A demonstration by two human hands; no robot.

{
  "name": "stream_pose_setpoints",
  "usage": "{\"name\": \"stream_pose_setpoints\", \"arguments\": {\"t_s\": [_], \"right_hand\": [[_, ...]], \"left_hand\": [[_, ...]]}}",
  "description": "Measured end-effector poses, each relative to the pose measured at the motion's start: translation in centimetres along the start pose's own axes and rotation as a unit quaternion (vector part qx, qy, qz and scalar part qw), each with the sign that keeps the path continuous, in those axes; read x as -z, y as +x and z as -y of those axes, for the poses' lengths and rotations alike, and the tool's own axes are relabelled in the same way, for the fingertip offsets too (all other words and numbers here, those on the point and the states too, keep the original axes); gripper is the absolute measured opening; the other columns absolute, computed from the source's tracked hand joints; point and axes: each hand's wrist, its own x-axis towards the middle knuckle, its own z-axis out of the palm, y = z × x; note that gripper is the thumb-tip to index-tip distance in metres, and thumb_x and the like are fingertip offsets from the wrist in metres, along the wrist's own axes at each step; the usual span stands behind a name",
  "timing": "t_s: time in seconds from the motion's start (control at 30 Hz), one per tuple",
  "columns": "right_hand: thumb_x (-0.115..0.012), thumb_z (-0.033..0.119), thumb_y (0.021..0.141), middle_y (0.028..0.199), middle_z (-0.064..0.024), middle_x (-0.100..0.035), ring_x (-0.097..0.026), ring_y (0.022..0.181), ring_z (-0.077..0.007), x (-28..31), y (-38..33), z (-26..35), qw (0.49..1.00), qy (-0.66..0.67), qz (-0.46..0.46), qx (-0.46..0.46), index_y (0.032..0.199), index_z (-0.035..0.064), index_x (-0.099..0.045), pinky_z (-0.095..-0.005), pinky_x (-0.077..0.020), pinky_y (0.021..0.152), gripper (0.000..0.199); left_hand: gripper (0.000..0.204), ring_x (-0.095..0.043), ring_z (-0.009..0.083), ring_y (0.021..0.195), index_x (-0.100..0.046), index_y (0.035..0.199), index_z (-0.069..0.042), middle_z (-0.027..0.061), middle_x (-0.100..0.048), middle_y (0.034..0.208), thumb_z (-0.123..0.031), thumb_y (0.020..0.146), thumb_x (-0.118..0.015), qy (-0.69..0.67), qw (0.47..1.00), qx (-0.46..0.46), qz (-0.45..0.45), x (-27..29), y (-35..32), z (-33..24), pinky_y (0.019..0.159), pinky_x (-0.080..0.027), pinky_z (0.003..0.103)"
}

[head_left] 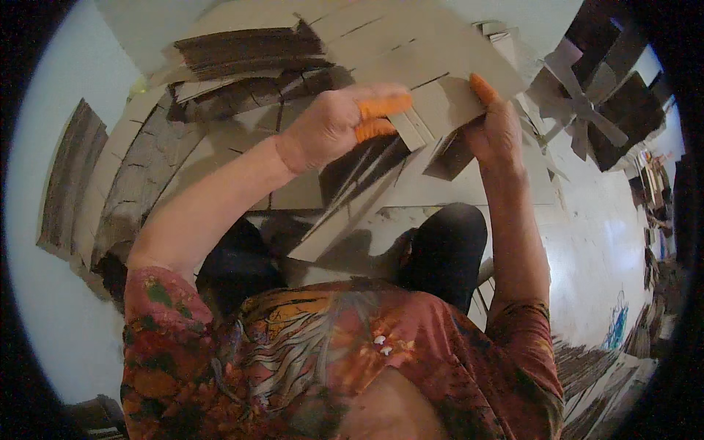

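A large beige cardboard sheet [411, 44] with dark slits is raised and tilted in front of me. My right hand [500, 133] grips its right edge, with the orange-covered thumb on top and the other fingers hidden behind. My left hand [326, 123], with orange covers on its fingers, is closed on a narrow cardboard strip [415, 129] at the sheet's near edge. Below the hands, a long cardboard piece [345, 216] slants toward my lap. A dark brown flap [449, 157] hangs beneath the sheet near my right hand.
A stack of dark brown cardboard strips [249, 53] lies at the far left. More slit cardboard [143, 158] and another brown stack [71, 172] sit farther left. A grey fan-like object [583, 103] stands at the right, beyond a shiny pale floor [598, 235]. Cardboard piles [601, 385] lie lower right.
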Motion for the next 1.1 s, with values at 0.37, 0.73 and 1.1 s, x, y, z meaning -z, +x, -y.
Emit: {"name": "stream_pose_setpoints", "arguments": {"t_s": [0.37, 0.73, 1.1], "right_hand": [[-0.065, 0.009, 0.081, 0.105, -0.0067, -0.061, -0.054, 0.101, -0.0177, 6.7, -3.1, 5.9, 0.946, -0.207, -0.085, 0.235, 0.103, 0.0032, -0.063, -0.0305, -0.045, 0.086, 0.023], [-0.064, 0.008, 0.082, 0.097, -0.0022, -0.064, -0.056, 0.09, -0.0137, 9.0, -3.4, 5.9, 0.919, -0.316, 0.057, 0.228, 0.102, 0.0064, -0.066, -0.0301, -0.0453, 0.079, 0.02], [-0.061, 0.006, 0.083, 0.098, -0.0047, -0.064, -0.057, 0.091, -0.0149, 9.5, -3.5, 7.4, 0.906, -0.356, 0.047, 0.225, 0.106, 0.003, -0.062, -0.0303, -0.0444, 0.082, 0.024]], "left_hand": [[0.027, -0.055, 0.0163, 0.065, -0.063, 0.097, 0.003, 0.0149, -0.063, 0.075, -0.018, 0.081, -0.058, 0.125, 0.938, 0.308, 0.095, 5.5, -5.7, -0.5, 0.061, -0.043, 0.03], [0.022, -0.058, 0.0146, 0.069, -0.063, 0.1, 0.003, 0.0138, -0.065, 0.079, -0.01, 0.082, -0.058, 0.222, 0.942, 0.245, 0.054, 8.7, -9.7, -2.4, 0.064, -0.045, 0.026], [0.022, -0.055, 0.0096, 0.064, -0.063, 0.099, 0.005, 0.0126, -0.065, 0.074, -0.009, 0.082, -0.058, 0.168, 0.949, 0.262, 0.055, 8.5, -9.8, -0.9, 0.059, -0.044, 0.025]]}}
